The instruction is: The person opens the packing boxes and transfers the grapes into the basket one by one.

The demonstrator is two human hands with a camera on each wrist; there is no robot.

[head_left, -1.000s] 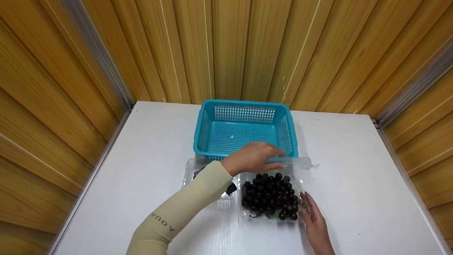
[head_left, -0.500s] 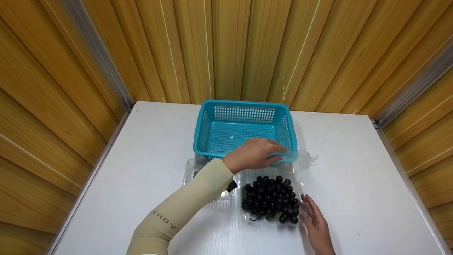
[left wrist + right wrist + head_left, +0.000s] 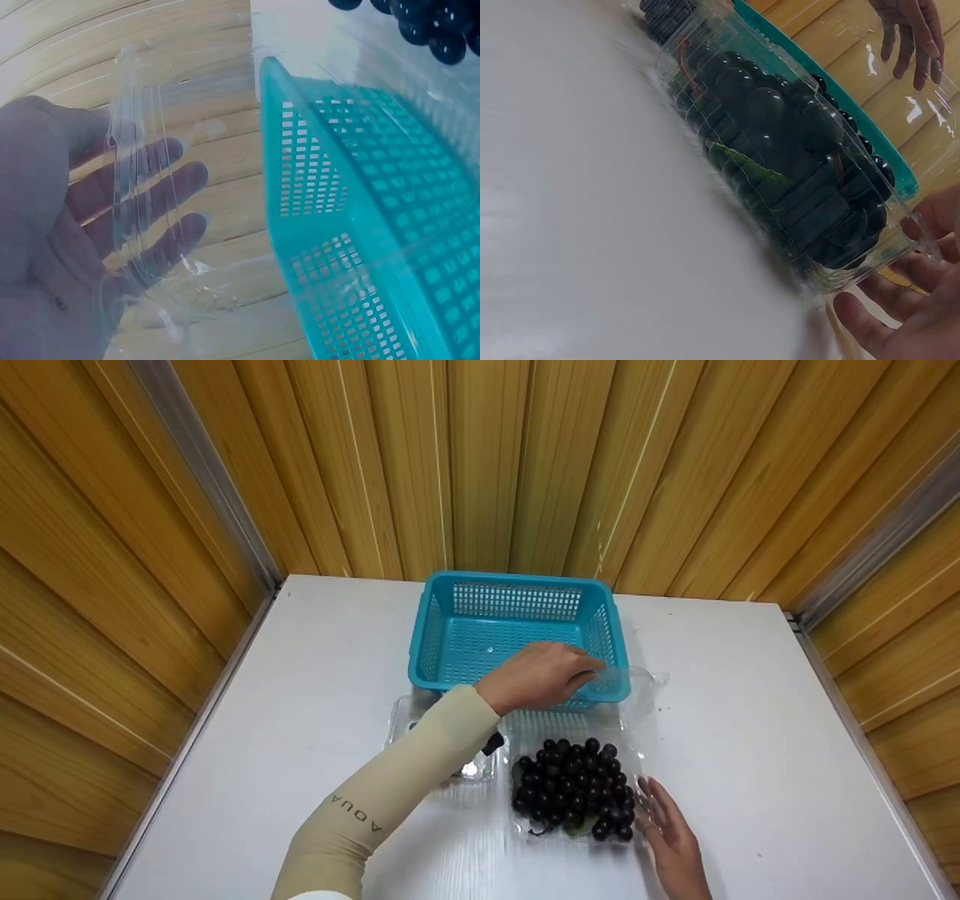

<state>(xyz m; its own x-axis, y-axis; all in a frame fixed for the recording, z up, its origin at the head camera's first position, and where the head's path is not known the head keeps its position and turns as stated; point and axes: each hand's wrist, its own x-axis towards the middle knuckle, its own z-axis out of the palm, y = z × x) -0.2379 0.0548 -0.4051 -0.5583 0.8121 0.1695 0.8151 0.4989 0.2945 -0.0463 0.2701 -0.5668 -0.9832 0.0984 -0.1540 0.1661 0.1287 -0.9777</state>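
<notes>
A clear plastic clamshell box [image 3: 831, 279] stands on the table, full of dark grapes [image 3: 574, 789] with a green leaf [image 3: 750, 163] showing through its wall. My left hand [image 3: 536, 676] holds the free edge of its raised clear lid [image 3: 131, 187], beyond the grapes and over the basket's near right corner. Through the plastic, several of that hand's fingers [image 3: 187, 180] show. On the box's right side, my right hand [image 3: 677, 844] grips the rim with bent fingers, its thumb [image 3: 859, 321] low beside the corner.
Behind the box sits a turquoise perforated basket [image 3: 420, 634] with nothing in it. A second clear box [image 3: 401, 720] with bluish fruit is left of the grapes, largely hidden by my left sleeve [image 3: 405, 769]. Wood-patterned panels [image 3: 480, 465] surround the white table [image 3: 322, 675].
My left hand has moved away from me and slightly up, tipping the lid farther back over the basket. The grape box and my right hand have shifted slightly towards me.
</notes>
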